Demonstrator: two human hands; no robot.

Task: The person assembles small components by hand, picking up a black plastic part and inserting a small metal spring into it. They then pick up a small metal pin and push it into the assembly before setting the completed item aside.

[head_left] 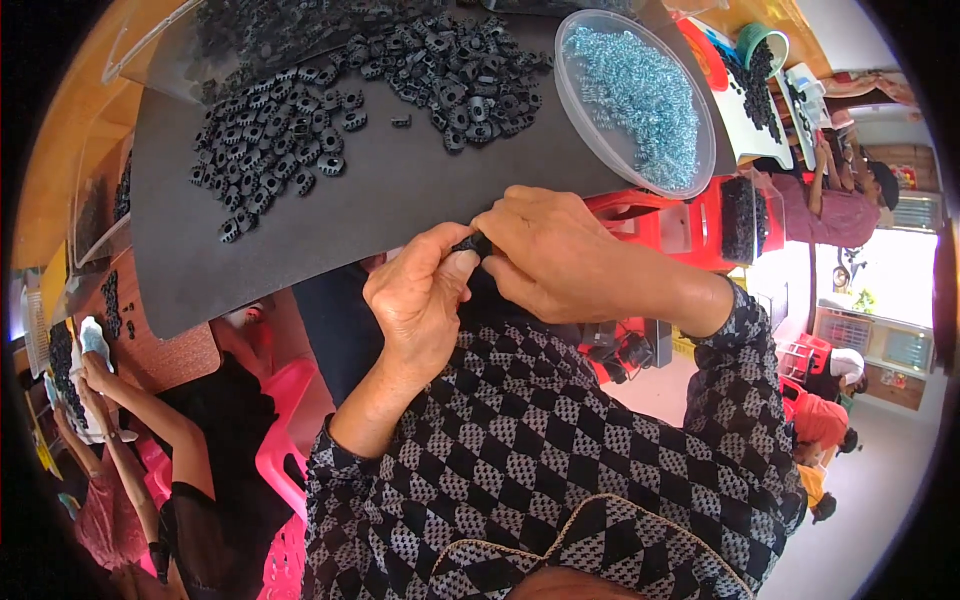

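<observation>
Matt tabletop [400, 200], glossy black plastic clips [265, 140], smooth plastic tub [618, 144], shiny bluish pieces [650, 95], possibly metal

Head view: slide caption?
Left hand and right hand hold a small black piece near toothed black parts and blue bits in a tub.

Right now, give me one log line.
left hand: pinching black part | right hand: holding it too | dark tabletop: black pieces, round tub with blue coils

One bead tub [588, 125], dozens of clips [480, 106]
</observation>
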